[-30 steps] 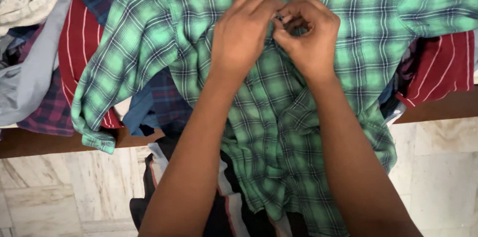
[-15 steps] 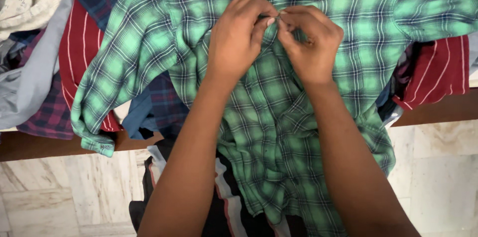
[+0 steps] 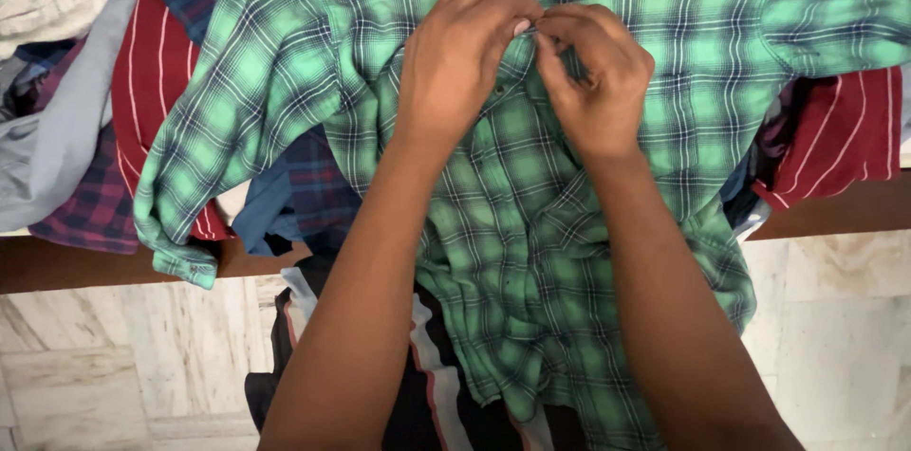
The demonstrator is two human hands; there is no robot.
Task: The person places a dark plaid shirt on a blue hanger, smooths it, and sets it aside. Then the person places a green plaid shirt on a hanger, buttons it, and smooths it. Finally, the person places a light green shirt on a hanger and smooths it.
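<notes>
Both hands (image 3: pixel 531 62) at green plaid shirt (image 3: pixel 531 242) placket

A: Are any packages, labels, signs or screens visible near the fingers (image 3: pixel 517 26)?

B: None. Around the fingers and farther out on every side there is only cloth; no package, label, sign or screen shows.

Green plaid shirt (image 3: pixel 531 223): soft woven cloth, matt. Counter (image 3: pixel 57 266): brown wood, smooth. Floor (image 3: pixel 114 366): polished marble, faintly glossy.
</notes>
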